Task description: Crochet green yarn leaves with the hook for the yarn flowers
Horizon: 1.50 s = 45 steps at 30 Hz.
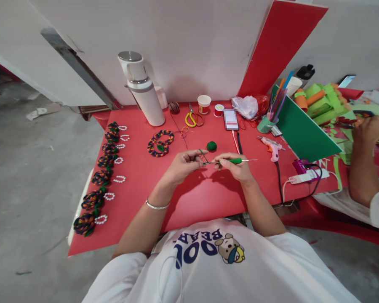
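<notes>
My right hand point(238, 169) is closed around a crochet hook point(235, 161) with a green handle; its thin metal end sticks out to the right. Green yarn point(204, 155) runs over the fingers of my left hand point(185, 166), which pinches it close to the hook's working tip. Between the two hands, the small stitches are too fine to make out. Just beyond them lies a ball of green yarn point(211, 146). To the left is a looped multicolour crocheted band point(160, 143) with a bit of green in it.
Several dark multicolour yarn pieces point(93, 199) and bead loops point(110, 196) line the red table's left edge. Behind stand a white thermos point(147, 99), scissors point(191, 120), a paper cup point(204, 104) and a phone point(231, 119). A glue gun point(272, 148) and a co-worker's hand point(368, 130) are at right.
</notes>
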Motion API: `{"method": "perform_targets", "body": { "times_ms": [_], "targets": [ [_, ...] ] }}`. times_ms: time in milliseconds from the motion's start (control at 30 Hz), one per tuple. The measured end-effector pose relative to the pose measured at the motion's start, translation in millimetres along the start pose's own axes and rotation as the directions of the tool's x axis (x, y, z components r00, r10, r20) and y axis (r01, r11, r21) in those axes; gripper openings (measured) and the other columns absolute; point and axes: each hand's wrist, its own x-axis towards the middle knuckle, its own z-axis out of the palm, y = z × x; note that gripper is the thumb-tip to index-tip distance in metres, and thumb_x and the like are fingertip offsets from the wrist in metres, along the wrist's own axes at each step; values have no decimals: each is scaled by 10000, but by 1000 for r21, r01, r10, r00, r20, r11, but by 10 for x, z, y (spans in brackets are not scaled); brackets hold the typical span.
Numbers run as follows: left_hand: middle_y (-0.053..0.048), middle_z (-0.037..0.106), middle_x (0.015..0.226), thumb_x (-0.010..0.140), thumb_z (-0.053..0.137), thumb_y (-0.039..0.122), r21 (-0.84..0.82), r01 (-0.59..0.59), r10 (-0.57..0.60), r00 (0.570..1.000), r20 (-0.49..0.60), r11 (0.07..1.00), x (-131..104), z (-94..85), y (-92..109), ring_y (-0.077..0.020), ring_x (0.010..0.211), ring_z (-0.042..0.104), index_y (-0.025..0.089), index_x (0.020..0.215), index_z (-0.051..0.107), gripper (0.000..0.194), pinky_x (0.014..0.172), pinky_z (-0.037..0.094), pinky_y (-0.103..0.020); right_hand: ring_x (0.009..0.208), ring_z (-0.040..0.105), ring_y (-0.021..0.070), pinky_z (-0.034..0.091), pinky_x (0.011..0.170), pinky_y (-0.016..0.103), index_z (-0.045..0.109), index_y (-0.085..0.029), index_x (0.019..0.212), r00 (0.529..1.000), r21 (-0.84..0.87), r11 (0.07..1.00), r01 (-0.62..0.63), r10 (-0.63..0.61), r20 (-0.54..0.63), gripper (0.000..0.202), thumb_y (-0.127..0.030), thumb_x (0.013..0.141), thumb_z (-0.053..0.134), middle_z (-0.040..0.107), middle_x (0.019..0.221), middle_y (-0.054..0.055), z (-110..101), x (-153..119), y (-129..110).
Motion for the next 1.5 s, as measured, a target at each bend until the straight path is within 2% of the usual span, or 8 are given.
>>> {"method": "perform_targets", "body": {
  "times_ms": [233,367,533,667,900,1067,1233,1500],
  "targets": [
    [26,637,638,611,768,150,27,-39,40,999,-25,999,-3,20,-19,-86,595,547,114,1099,790,490,612,493,-221,787,779,157,642,727,280,798,-235,996,1000,-98,995,13,-14,-11,185,-387,928,717,813,929,33,44,-15,-42],
    [19,654,642,603,780,134,21,-64,64,997,-42,998,10,22,-25,-88,595,567,116,1085,794,483,619,486,-219,842,775,161,645,797,302,796,-235,1019,984,-305,937,170,-176,8,178,-337,973,657,807,967,47,122,-48,-124],
    [0,684,638,610,833,177,-22,-94,90,986,-143,995,36,79,-51,-91,559,574,110,1105,779,502,561,431,-211,1009,760,175,620,935,325,772,-237,1140,845,-587,665,461,-531,61,225,-185,979,623,804,1089,78,300,-104,-89],
    [25,670,624,606,869,211,-111,-126,100,971,-217,986,31,189,-113,-57,512,504,104,1218,728,637,504,342,-187,1039,748,200,622,926,355,754,-246,1201,756,-712,520,473,-654,24,268,-187,973,626,786,1141,105,433,-135,81],
    [49,645,609,570,924,215,-274,27,-54,994,-91,961,-25,177,-58,-11,388,330,126,1315,678,789,401,173,-192,997,714,239,589,909,464,785,-339,1111,797,-634,641,433,-601,-63,194,-316,963,662,785,1091,74,414,-148,167],
    [18,675,646,578,912,171,-289,136,-128,991,48,948,-37,55,4,12,378,282,132,1233,727,682,397,123,-180,931,714,223,581,866,455,798,-341,1060,794,-546,663,512,-608,6,158,-378,952,688,807,1043,54,294,-90,130],
    [45,606,565,579,907,158,-243,196,-174,979,106,950,-37,-16,36,4,383,288,131,1211,746,652,406,121,-178,973,713,212,561,899,437,779,-371,1137,784,-429,675,600,-603,148,236,-286,921,740,821,1067,24,165,-28,15],
    [16,637,584,554,828,132,-150,190,-180,980,80,970,-13,-75,73,-32,438,432,132,1126,785,574,414,207,-157,905,717,231,575,886,468,809,-315,997,893,-404,797,449,-417,168,145,-383,945,691,823,964,45,31,-18,-153]
  ]
}}
